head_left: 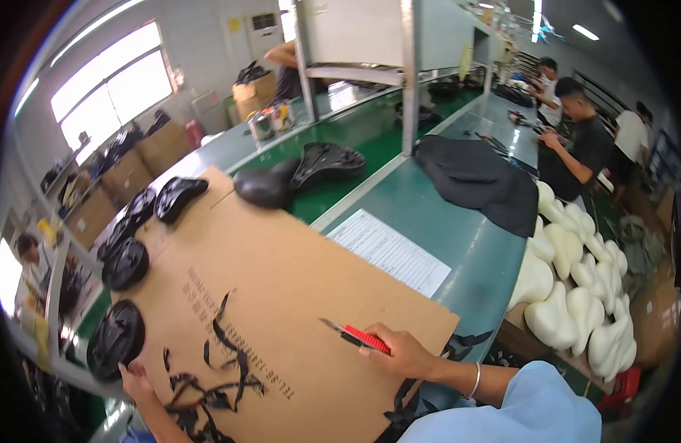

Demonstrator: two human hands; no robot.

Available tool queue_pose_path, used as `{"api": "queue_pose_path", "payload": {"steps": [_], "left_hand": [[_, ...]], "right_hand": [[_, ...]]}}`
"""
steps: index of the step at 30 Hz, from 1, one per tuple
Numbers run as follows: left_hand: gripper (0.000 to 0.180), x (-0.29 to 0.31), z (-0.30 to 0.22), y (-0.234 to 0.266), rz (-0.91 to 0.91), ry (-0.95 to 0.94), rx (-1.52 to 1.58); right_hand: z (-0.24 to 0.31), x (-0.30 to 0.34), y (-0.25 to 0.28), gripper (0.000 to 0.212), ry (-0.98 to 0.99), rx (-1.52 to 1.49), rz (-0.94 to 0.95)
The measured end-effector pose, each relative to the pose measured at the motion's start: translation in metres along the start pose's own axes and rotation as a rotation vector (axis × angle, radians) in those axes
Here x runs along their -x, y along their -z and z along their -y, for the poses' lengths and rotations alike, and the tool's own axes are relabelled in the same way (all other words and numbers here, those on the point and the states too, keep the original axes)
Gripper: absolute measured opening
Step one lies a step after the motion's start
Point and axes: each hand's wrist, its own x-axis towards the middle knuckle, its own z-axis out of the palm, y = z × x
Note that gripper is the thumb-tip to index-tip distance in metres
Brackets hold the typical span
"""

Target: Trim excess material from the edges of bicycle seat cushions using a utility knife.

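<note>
My right hand is closed around a red and black utility knife, held over the cardboard sheet with its blade out, pointing left. At the left, the fingers of my left hand grip the lower edge of a black bicycle saddle, whose hollow underside shows. Curled black trimmings lie scattered on the cardboard between my hands. Beyond that saddle, several more stand in a row along the left edge, among them one black saddle.
Two saddles, one a smooth dark saddle, lie on the green belt ahead. A written sheet of paper and black cover material lie on the bench. White foam pads are piled at right. Co-workers work at far right.
</note>
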Motion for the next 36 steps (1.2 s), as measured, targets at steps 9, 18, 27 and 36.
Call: {"api": "queue_pose_path", "payload": {"steps": [9, 18, 27, 36], "left_hand": [[0.030, 0.256, 0.101, -0.088, 0.922, 0.207, -0.532], [0.040, 0.425, 0.148, -0.129, 1.140, 0.637, -0.201], [0.051, 0.371, 0.193, -0.105, 0.934, 0.729, 0.207], [0.035, 0.390, 0.168, -0.110, 0.864, 0.741, -0.042]], "right_hand": [[0.011, -0.100, -0.036, 0.035, 0.281, -0.007, -0.012], [0.034, -0.202, -0.165, 0.029, 0.228, -0.346, 0.050], [-0.004, -0.220, -0.174, 0.019, 0.113, -0.281, -0.108], [-0.071, -0.366, -0.114, 0.031, -0.103, -0.588, -0.390]]}}
